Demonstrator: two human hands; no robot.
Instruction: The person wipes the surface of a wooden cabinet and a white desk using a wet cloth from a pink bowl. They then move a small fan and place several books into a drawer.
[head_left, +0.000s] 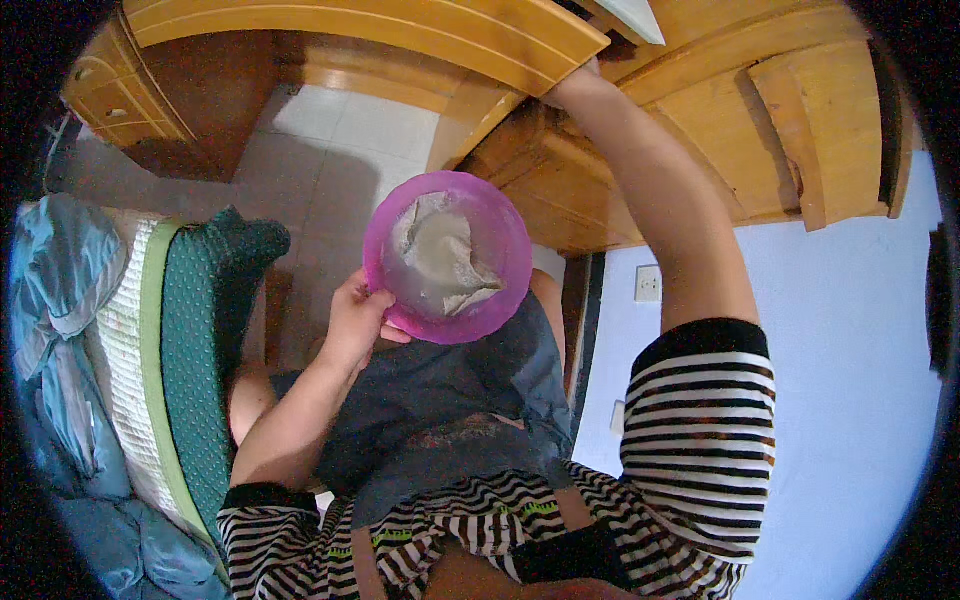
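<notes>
My left hand (361, 319) grips the near left rim of a round pink plastic basin (504, 319), thumb over the edge. A crumpled greyish-white cloth (450, 244) lies in the basin, in what looks like cloudy water. Stretched far forward, my right hand (574, 84) is at the right end of a yellow-brown wooden panel (375, 22). The panel's edge hides most of its fingers, so what it touches or holds cannot be made out. The basin is above my lap, over a dark grey apron (442, 420).
A bed with a green quilted side (193, 322) and rumpled blue bedding (75, 300) runs along the left. Wooden cabinets (697, 112) stand at the front right, beside a pale wall with a socket (648, 284). Another wooden cabinet (172, 97) is at the far left, on a tiled floor (330, 150).
</notes>
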